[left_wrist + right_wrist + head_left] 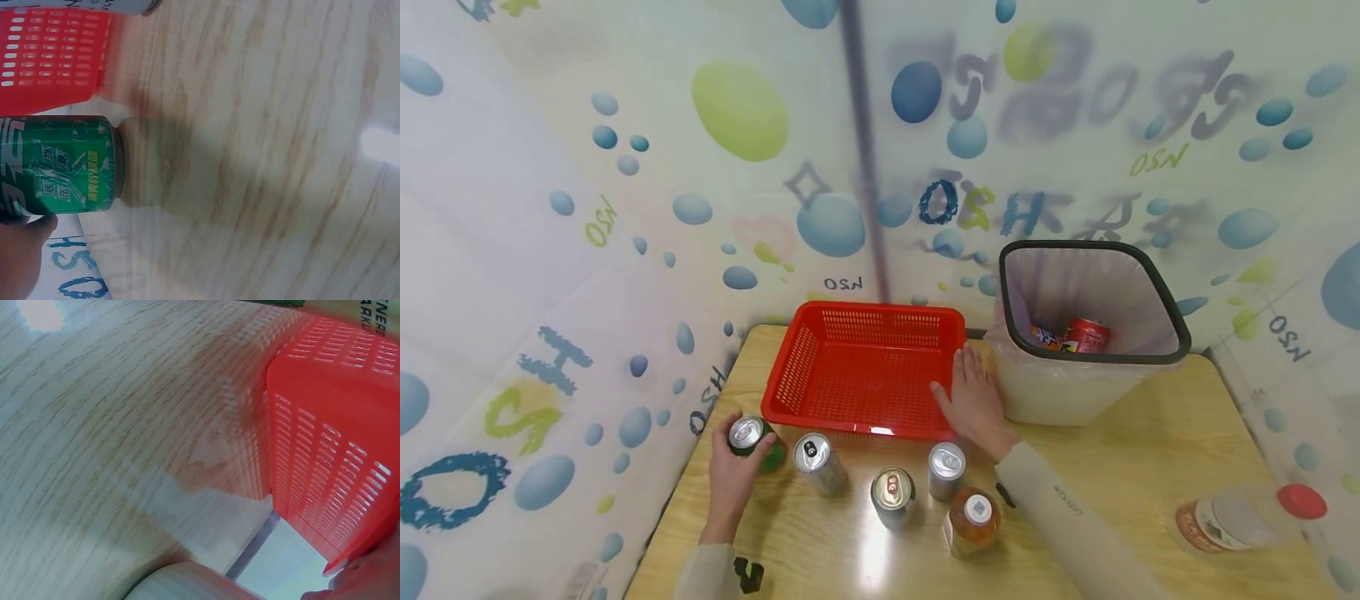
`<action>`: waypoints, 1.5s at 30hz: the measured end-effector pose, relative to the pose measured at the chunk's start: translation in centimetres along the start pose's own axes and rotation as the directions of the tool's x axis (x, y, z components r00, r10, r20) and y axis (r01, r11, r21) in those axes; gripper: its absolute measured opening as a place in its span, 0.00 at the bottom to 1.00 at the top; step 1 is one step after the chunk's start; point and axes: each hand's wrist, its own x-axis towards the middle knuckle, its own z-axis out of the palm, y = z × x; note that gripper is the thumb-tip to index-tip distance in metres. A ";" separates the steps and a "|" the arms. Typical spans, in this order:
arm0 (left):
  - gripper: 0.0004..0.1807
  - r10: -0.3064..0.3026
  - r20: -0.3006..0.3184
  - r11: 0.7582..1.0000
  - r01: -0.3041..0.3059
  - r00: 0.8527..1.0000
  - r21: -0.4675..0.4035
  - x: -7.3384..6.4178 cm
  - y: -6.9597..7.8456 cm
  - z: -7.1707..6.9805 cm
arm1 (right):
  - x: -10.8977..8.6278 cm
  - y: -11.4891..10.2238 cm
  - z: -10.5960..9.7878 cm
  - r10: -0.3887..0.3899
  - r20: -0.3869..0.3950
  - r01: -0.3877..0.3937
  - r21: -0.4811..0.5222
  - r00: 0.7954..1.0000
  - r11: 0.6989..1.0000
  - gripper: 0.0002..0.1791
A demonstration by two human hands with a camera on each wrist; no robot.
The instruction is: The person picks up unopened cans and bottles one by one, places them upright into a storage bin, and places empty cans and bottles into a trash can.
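My left hand (733, 475) curls round a green drink can (69, 165), fingers on its far side and thumb on the near side. The can stands upright by the front left corner of a red plastic basket (880, 310). My right hand (976, 404) rests at the basket's right rim with its fingers straight and its thumb over the inside. In front of the basket stand a white-silver can (822, 471), a can with a gold top (892, 496), a silver can (946, 471) and a bottle of amber drink (972, 525).
Right of the basket stands a lined waste bin (1052, 392) with a black rim, holding a red can (1086, 335) and other litter. A clear bottle (1247, 517) with a red cap is at the table's right. Patterned sheeting (745, 108) closes in the back and sides.
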 end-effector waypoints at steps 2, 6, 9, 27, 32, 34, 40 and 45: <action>0.46 -0.014 -0.010 0.999 0.015 1.000 0.031 0.1 -0.1 0.2 | 0.0 0.1 0.1 -0.005 -0.001 0.005 0.002 1.000 1.000 0.48; 0.44 0.000 -0.042 0.993 0.005 0.999 0.114 0.6 -0.4 0.6 | 0.1 0.5 0.1 -0.003 -0.014 0.003 -0.009 1.000 1.000 0.48; 0.43 0.042 -0.079 0.988 -0.030 0.996 0.150 0.9 -0.6 0.8 | 0.1 0.6 0.1 0.001 -0.021 -0.002 -0.017 1.000 1.000 0.48; 0.34 0.447 -0.248 0.893 -0.410 0.860 0.186 1.4 7.7 -2.8 | -0.1 0.1 0.1 0.005 0.010 -0.005 -0.006 1.000 1.000 0.48; 0.35 0.567 -0.054 0.815 -0.551 0.822 0.178 2.7 11.9 -1.2 | -0.2 0.1 0.0 -0.002 0.006 0.002 -0.002 1.000 1.000 0.48; 0.34 0.571 0.015 0.809 -0.566 0.821 0.158 3.1 13.4 -0.2 | -0.2 0.2 0.0 -0.007 0.007 0.007 0.007 1.000 1.000 0.48; 0.33 0.561 0.157 0.813 -0.577 0.813 0.083 4.2 16.6 3.1 | -0.1 0.3 0.0 -0.015 0.005 0.015 0.014 1.000 1.000 0.48; 0.34 0.530 0.243 0.827 -0.559 0.812 0.065 4.8 18.1 6.1 | -0.1 0.3 0.1 -0.011 -0.008 0.011 0.008 1.000 1.000 0.48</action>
